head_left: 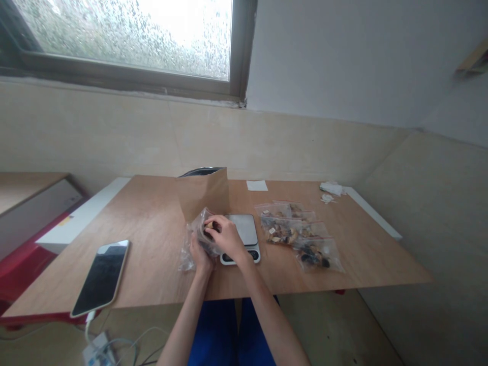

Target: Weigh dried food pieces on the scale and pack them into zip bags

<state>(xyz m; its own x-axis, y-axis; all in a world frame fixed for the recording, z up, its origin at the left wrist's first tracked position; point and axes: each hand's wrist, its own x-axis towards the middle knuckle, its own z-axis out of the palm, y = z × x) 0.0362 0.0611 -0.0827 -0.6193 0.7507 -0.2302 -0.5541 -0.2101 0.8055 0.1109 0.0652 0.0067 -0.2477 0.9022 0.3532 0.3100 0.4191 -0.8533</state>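
Observation:
Near the middle of the table, my left hand (200, 253) is closed round a clear plastic bag (201, 217) from its lower left side. Inside the bag's mouth is something dark and round, too small to make out. The fingers of my right hand (224, 235) pinch a small yellowish and dark piece at that mouth. Behind both hands stands an open brown paper bag (204, 195). A white kitchen scale (246, 229) lies just right of the bag, partly covered by my right hand and forearm.
Several clear zip bags with dried pieces (282, 231) lie right of the scale. A phone (101, 277) with a cable lies at the left. White paper (256, 185) and crumpled tissue (331, 189) are at the back edge. A window is above.

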